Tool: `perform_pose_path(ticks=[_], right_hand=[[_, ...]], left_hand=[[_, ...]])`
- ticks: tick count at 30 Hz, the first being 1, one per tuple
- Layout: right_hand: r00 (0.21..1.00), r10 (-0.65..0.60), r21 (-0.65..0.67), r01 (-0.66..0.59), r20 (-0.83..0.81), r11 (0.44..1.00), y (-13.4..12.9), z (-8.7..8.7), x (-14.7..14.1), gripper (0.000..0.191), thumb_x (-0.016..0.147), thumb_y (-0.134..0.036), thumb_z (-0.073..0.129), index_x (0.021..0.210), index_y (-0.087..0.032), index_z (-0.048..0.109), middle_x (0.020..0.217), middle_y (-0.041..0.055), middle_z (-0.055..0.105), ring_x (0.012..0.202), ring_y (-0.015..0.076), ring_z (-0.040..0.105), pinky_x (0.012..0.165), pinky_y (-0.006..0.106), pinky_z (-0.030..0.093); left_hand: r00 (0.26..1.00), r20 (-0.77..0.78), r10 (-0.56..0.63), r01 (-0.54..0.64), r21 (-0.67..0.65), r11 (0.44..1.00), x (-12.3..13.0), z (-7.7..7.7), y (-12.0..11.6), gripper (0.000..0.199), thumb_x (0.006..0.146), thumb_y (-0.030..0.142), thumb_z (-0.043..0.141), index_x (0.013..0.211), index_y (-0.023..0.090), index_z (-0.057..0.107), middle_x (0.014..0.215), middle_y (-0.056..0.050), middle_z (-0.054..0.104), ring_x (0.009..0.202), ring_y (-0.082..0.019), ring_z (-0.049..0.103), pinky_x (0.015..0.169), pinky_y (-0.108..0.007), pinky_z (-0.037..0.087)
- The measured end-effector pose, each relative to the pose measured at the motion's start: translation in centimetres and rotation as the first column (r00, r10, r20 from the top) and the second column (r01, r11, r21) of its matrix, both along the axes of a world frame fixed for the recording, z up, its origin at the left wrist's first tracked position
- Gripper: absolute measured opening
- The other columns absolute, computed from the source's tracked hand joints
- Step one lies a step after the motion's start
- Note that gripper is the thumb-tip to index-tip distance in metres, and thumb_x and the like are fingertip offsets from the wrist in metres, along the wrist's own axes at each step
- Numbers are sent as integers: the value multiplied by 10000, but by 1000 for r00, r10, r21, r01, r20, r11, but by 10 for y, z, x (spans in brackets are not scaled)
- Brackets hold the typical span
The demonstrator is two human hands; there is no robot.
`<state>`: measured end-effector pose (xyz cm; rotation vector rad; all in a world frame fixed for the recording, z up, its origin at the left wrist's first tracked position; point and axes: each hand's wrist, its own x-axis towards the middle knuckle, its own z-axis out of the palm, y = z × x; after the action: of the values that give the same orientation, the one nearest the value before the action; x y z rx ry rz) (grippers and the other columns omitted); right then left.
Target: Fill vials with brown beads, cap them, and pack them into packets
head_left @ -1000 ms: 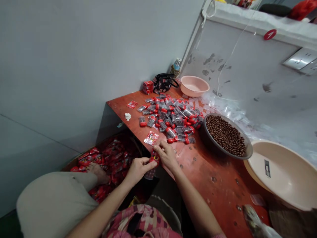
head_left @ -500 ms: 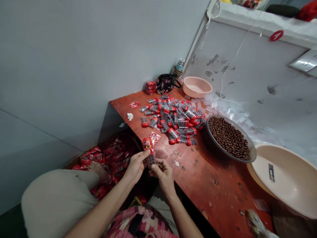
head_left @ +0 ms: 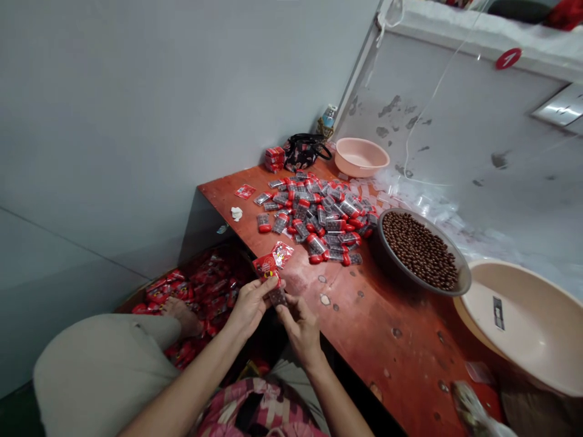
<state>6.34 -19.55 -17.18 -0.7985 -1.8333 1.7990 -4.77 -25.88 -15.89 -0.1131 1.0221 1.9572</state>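
Between my hands is a small clear pack of dark balls [head_left: 277, 295] with a red printed wrapper [head_left: 265, 265] at its upper end. My left hand [head_left: 252, 303] pinches the wrapper and the pack's top from the left. My right hand [head_left: 300, 325] has thumb and fingers closed round the pack's lower end. Another red printed wrapper [head_left: 282, 253] lies on the table edge just beyond. A pile of clear packs with red ends [head_left: 319, 212] spreads over the red table [head_left: 364, 315].
A grey bowl of brown balls [head_left: 462, 285] stands right of the pile, beside a large cream basin [head_left: 542, 328]. Farther back are a pink basin [head_left: 362, 158], a black bag [head_left: 303, 152] and red boxes [head_left: 274, 159]. Red packets [head_left: 209, 285] fill a container below, with a foot among them.
The red wrapper in my hands has tilted left and its upper part now spreads wider. Both hands remain at the pack. The camera view has shifted slightly.
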Motion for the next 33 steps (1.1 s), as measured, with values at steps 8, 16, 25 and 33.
perform_pose_path(ticks=[8,16,25,33], right_hand=[[993,-47,-327,10,-106,945,-3,-2,-6,172,716,-291,626,796,-160,548,589,-15,600,467,104,551,467,217,442],[999,-32,-102,28,-38,994,-5,0,-1,189,720,-297,619,859,-172,587,643,0,601,538,114,545,526,235,459],[984,-100,-356,42,-146,933,0,0,-9,180,694,-254,654,787,-152,539,629,-20,599,484,89,553,474,207,460],[989,58,-300,-97,-136,949,10,-7,-36,294,590,-249,721,725,-182,469,547,-69,580,424,92,546,410,188,443]], left_hand=[[995,-47,-85,87,40,995,4,-5,-6,186,668,234,663,740,64,645,769,-124,677,545,-144,591,483,-245,477],[1000,-10,-19,19,41,999,7,0,-4,186,662,238,667,738,70,653,683,-92,668,543,-148,588,477,-245,470],[995,-54,-80,83,63,995,22,-6,-5,184,709,256,621,754,79,643,599,-41,610,463,-108,517,406,-225,418],[997,44,-71,68,56,996,7,-12,-26,97,704,176,632,724,81,627,715,-71,653,664,-151,608,681,-285,490]])
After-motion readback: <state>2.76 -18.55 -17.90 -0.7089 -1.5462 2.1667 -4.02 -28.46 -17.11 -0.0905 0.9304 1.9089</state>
